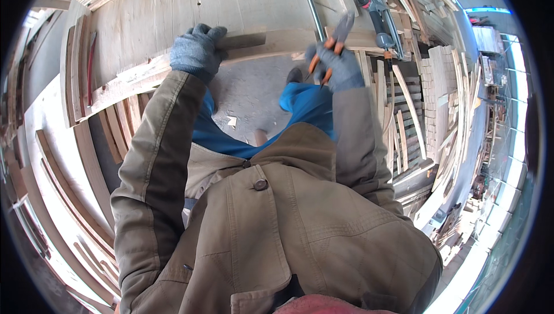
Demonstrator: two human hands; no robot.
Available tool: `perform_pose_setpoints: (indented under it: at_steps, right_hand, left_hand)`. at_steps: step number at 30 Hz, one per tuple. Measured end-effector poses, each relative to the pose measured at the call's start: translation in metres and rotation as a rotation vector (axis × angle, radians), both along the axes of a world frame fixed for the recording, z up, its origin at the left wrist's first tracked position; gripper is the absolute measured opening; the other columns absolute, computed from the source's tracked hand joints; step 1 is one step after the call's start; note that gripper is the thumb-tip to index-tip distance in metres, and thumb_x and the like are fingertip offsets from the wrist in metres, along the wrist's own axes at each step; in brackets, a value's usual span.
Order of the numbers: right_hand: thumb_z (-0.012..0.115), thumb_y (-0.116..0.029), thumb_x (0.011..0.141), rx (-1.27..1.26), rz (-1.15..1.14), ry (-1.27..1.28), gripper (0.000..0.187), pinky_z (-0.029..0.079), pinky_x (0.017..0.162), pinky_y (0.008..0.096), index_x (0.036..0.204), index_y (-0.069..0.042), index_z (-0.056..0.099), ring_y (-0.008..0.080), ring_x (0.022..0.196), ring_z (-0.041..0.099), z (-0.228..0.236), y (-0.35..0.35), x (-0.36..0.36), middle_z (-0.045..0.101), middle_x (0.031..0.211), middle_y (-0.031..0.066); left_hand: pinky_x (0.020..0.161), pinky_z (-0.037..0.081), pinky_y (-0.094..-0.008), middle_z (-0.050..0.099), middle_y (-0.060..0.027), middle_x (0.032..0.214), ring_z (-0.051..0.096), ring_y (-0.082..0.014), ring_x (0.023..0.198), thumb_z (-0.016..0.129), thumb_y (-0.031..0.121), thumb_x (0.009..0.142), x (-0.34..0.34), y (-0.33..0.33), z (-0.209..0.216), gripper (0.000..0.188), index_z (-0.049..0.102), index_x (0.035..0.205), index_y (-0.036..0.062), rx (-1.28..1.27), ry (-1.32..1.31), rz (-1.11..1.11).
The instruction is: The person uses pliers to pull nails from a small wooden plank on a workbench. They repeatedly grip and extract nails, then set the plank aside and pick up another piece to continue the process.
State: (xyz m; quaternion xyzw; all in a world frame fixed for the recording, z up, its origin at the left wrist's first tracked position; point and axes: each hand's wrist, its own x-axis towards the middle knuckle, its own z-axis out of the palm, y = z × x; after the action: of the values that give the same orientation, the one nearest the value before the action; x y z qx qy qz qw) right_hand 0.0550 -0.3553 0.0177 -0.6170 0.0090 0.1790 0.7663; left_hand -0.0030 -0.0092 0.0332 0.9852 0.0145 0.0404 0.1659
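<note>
Our khaki jacket (277, 227) fills the foreground | left hand (197, 51), gloved, presses flat on the curved wooden strip (254, 46) at the table (190, 2) edge | right hand (337, 66) grips orange-handled pliers (334, 40) just beside it | hammer (309, 0) lies beyond.

Orange-handled pliers (334, 40) stand upright over a long, flat wooden strip (254, 43) along the bench edge

Grey concrete floor (254, 92), stacked wood offcuts (444, 83), daylight

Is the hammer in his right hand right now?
No: the right hand grips orange-handled pliers, while the hammer lies untouched on the workbench.
</note>
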Motion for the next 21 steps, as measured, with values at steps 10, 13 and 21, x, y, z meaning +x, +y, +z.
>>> perform_pose_setpoints:
  at_steps: [10, 13, 21]
  right_hand:
    - [0.074, -0.011, 0.098, -0.319, 0.115, 0.204, 0.018, 0.055, 0.052, 0.0294, 0.109, -0.001, 0.064, 0.0163, 0.065, 0.070, 0.013, -0.014, -0.082, 0.074, 0.086, 0.0114]
    - [0.076, -0.011, 0.095, -0.277, 0.079, -0.071, 0.024, 0.054, 0.054, 0.0275, 0.114, -0.001, 0.065, 0.0160, 0.067, 0.071, 0.053, -0.013, -0.063, 0.074, 0.087, 0.0120]
    - [0.070, -0.009, 0.099, 0.000, 0.332, 0.411, 0.022, 0.051, 0.051, 0.0259, 0.118, 0.002, 0.068, 0.0175, 0.072, 0.072, -0.005, 0.026, -0.137, 0.075, 0.088, 0.0114]
  left_hand:
    - [0.097, 0.057, -0.0479, 0.071, -0.0132, 0.121, 0.070, -0.0368, 0.112, 0.077, 0.033, 0.092, -0.001, 0.005, 0.006, 0.036, 0.074, 0.125, 0.0192, 0.050, 0.175, -0.092]
    - [0.095, 0.056, -0.0481, 0.073, -0.0139, 0.113, 0.070, -0.0378, 0.109, 0.078, 0.033, 0.089, -0.002, 0.014, 0.007, 0.033, 0.076, 0.117, 0.0155, 0.065, 0.139, -0.107]
    - [0.091, 0.056, -0.0495, 0.073, -0.0148, 0.106, 0.070, -0.0399, 0.104, 0.080, 0.042, 0.088, -0.006, 0.031, -0.011, 0.037, 0.077, 0.111, 0.0139, 0.134, 0.140, -0.102]
